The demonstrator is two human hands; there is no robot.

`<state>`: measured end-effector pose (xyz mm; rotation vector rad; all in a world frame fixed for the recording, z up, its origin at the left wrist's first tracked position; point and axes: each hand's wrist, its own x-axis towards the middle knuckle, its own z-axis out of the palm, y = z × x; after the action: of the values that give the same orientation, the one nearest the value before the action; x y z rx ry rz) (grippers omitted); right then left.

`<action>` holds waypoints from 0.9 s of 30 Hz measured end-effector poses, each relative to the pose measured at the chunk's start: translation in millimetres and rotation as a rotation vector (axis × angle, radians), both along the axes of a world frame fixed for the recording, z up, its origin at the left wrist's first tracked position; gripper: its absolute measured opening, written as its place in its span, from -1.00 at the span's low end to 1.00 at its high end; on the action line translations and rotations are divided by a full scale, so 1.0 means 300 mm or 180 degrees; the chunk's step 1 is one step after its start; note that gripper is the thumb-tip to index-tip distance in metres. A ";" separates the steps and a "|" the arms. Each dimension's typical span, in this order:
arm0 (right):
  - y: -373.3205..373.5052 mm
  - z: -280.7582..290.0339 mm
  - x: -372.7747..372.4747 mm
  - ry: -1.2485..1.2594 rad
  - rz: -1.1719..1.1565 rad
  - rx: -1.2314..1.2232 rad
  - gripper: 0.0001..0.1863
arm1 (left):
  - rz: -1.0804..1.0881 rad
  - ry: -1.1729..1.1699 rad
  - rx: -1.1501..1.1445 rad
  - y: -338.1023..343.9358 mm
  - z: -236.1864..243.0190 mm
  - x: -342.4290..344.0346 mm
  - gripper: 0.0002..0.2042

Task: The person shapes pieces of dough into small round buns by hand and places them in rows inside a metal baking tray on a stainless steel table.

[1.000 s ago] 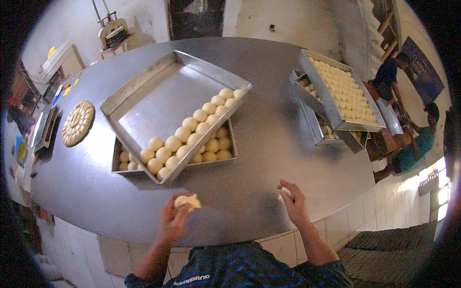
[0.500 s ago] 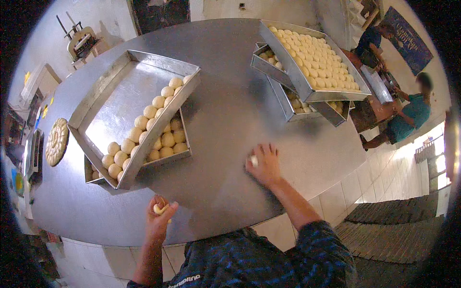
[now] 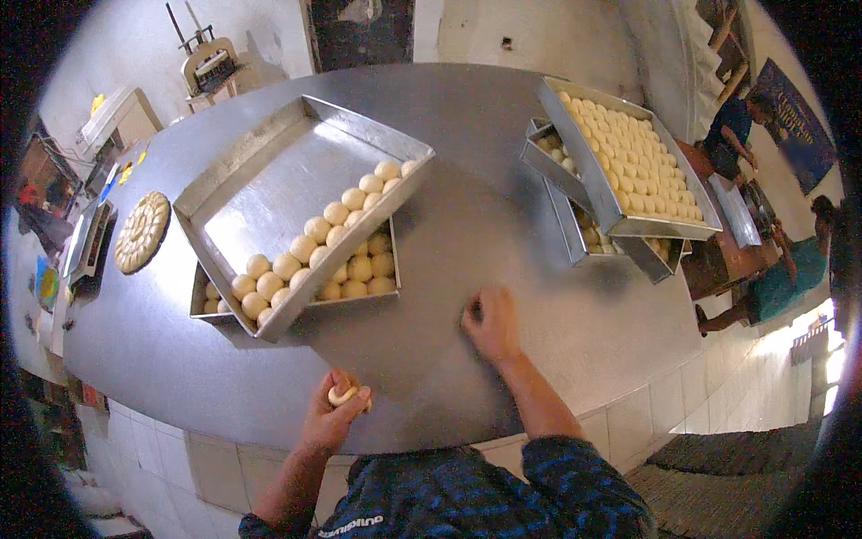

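One grey metal worktop (image 3: 467,207) with a curved edge carries the goods. I count two co-workers at the right, one in a dark top (image 3: 728,135) and one in a teal top (image 3: 790,286), the latter's face turned away.

Five rectangular metal trays are visible. Three stand stacked askew at the right: a top tray (image 3: 590,171) and two below, largely covered. Two stand at the left: an upper tray (image 3: 278,184), lying crosswise on a lower tray (image 3: 208,316).

One flat, round, pale dough slab (image 3: 142,232), scored into segments, lies at the far left.

Two bare hands are at work. The left hand (image 3: 330,413), near the front edge, is closed around dough. The right hand (image 3: 494,329) is curled, back upward, at the worktop; what lies beneath is hidden, so I cannot tell whether it grips anything.

Round cream dough balls (image 3: 317,228), about twenty visible, line one side of the upper tray; its wall cuts off some. Small pale dough pieces (image 3: 633,162) pack the top tray, too many to count.

One soft, pale-yellow dough lump (image 3: 339,396) sits in the left hand. Its visible part bends in a hook, roughly left to right; fingers hide the remainder, leaving its full long axis uncertain.
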<state>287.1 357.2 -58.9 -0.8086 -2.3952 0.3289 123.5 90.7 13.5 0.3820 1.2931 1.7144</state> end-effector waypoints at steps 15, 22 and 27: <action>0.177 0.002 0.237 0.0240 -0.0986 -0.1602 -0.66 | 0.0722 0.0362 -0.0366 -0.295 0.084 -0.279 -0.75; -0.108 0.544 -0.726 0.2925 0.1582 -0.2269 -0.61 | 0.0703 0.0234 -0.0227 -0.370 -0.038 -0.357 -0.76; -0.183 0.384 -0.980 -0.0040 0.1655 -0.1257 -0.68 | 0.0443 0.0036 -0.0079 -0.323 0.006 -0.389 -0.76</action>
<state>-7.0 302.2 56.3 -0.3255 -2.5610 1.0276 6.8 -6.2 15.4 0.2934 1.3754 1.8122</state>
